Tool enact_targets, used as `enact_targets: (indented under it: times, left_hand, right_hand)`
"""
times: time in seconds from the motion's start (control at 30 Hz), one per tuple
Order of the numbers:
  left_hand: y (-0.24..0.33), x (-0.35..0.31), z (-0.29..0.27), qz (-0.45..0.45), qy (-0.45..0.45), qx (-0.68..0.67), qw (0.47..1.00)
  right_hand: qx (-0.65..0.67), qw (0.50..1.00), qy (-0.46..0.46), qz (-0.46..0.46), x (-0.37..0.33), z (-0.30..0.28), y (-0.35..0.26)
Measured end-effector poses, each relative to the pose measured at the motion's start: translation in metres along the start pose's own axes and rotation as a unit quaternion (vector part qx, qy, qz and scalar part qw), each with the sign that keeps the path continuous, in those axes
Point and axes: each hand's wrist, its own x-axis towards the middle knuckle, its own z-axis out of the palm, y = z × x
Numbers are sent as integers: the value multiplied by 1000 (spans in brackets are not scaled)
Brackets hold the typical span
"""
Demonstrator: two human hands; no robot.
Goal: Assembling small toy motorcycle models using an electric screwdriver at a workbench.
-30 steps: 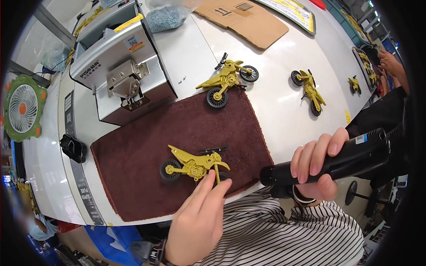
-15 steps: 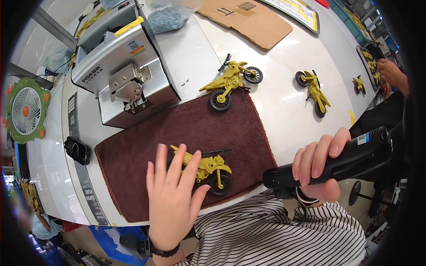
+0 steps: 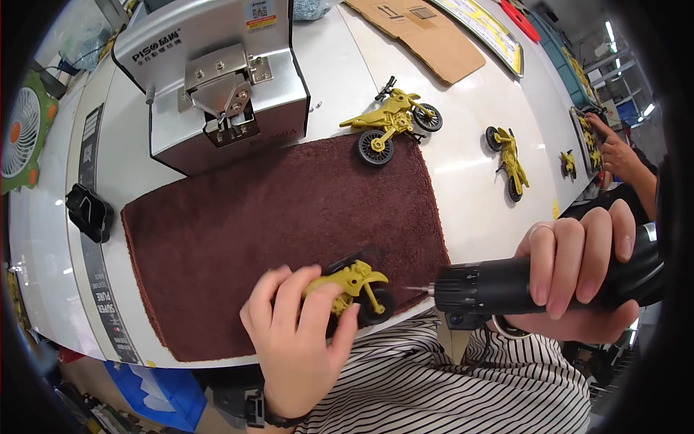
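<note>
My left hand [image 3: 298, 340] has its fingers curled round a yellow toy motorcycle [image 3: 353, 278] with black wheels, at the front of a brown towel [image 3: 282, 210]. Part of the toy is hidden under my fingers. In my right hand [image 3: 578, 267] is a black electric screwdriver [image 3: 499, 286]. It lies roughly level, its thin bit pointing left toward the toy's front wheel, with a gap between them. Another yellow toy motorcycle [image 3: 390, 119] stands at the towel's far right corner, and a third toy motorcycle [image 3: 510, 163] is on the white table farther right.
Behind the towel stands a silver screw feeder [image 3: 224, 94]. A black plastic part [image 3: 90, 213] lies left of it, near a green fan [image 3: 25, 137]. Flat cardboard [image 3: 426, 36] is at the back. At the far right, another person's hand [image 3: 618, 155] reaches to a tray of yellow parts.
My left hand has closed on the toy motorcycle and shifted it slightly right. My right hand has moved right with the screwdriver, whose bit now shows. The view has shifted too.
</note>
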Motion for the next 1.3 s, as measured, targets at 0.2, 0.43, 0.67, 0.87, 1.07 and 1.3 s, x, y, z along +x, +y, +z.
enact_targets:
  times: [0.2, 0.43, 0.67, 0.87, 1.07, 1.3]
  left_hand:
    - [4, -22, 19, -63, 103, 25, 992]
    - [3, -25, 28, -95, 142, -3, 985]
    - [1, -24, 28, -81, 137, -40, 986]
    - [-1, -24, 29, -82, 148, -41, 985]
    - [-2, -25, 32, -82, 153, -42, 984]
    - [-1, -28, 31, -78, 154, -53, 984]
  right_hand:
    - [7, 998, -62, -9, -2, 18, 19]
    - [-42, 994, -97, 14, -9, 28, 34]
    - [-74, 985, -154, 21, -12, 33, 40]
    - [-90, 965, -246, 25, -7, 35, 37]
    - [70, 914, -383, 114, 18, 33, 44]
    - [-47, 977, -187, 87, -7, 47, 44]
